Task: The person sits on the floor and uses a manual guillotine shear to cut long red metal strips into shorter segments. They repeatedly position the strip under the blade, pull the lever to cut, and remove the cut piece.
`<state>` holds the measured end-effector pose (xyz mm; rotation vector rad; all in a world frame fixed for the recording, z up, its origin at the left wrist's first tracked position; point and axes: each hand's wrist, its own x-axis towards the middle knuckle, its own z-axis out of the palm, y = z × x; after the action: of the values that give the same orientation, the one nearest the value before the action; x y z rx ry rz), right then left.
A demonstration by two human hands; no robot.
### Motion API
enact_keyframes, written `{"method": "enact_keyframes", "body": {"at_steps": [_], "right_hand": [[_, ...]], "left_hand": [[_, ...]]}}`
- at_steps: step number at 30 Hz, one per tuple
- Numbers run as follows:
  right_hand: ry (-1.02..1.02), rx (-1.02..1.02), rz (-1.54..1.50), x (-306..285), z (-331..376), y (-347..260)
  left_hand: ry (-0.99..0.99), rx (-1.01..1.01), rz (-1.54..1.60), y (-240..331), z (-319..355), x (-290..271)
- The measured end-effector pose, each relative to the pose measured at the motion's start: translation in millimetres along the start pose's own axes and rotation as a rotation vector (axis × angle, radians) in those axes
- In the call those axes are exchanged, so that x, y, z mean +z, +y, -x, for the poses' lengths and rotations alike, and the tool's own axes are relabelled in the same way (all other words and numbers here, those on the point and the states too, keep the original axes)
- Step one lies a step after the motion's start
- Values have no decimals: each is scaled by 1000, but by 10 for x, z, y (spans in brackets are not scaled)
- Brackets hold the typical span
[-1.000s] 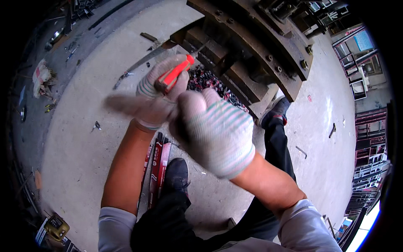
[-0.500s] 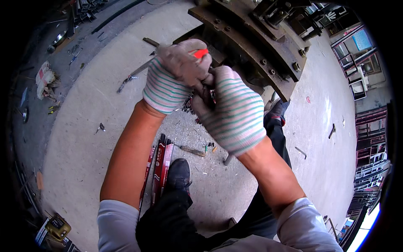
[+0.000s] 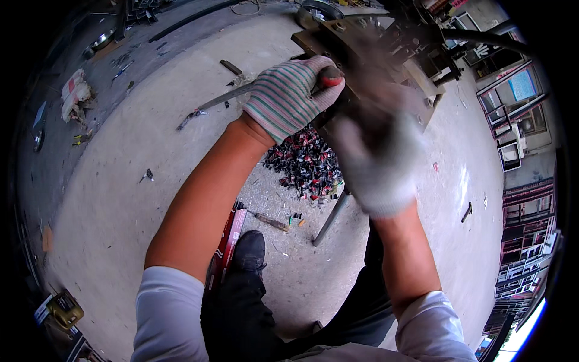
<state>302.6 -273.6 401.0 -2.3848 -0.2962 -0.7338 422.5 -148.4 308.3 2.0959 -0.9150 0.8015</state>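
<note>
My left hand (image 3: pixel 288 96), in a white glove with green stripes, is closed at the near edge of a heavy, dark metal machine (image 3: pixel 319 43). Between its thumb and fingers shows a small red piece (image 3: pixel 330 79) with a dark, rounded top; its kind is unclear. My right hand (image 3: pixel 380 163), also gloved, is smeared by motion to the right of the left one, over the front of the machine. Its fingers cannot be made out, nor whether they hold anything. Below both hands lies a heap of black and red offcuts (image 3: pixel 304 163) on the floor.
A metal leg (image 3: pixel 330 220) slants down to the floor beyond my feet. Red packaged strips (image 3: pixel 231 238) lie beside my left shoe (image 3: pixel 249 250), near a worn-handled tool (image 3: pixel 271 222). Frames (image 3: pixel 528 211) stack along the right wall; a yellowish container (image 3: pixel 65 309) sits lower left.
My hands have come apart: the left moved right with the red piece, and the right swung further right and blurred. The offcut heap and metal leg are more exposed.
</note>
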Motion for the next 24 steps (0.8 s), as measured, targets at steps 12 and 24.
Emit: {"method": "enact_keyframes", "body": {"at_steps": [12,24], "right_hand": [[-224,153,231,-137,-51,80],[-486,838,-158,165,2410,859]], "left_hand": [[34,-238,184,7,-58,-128],[229,-621,665,-44,743,-207]]}}
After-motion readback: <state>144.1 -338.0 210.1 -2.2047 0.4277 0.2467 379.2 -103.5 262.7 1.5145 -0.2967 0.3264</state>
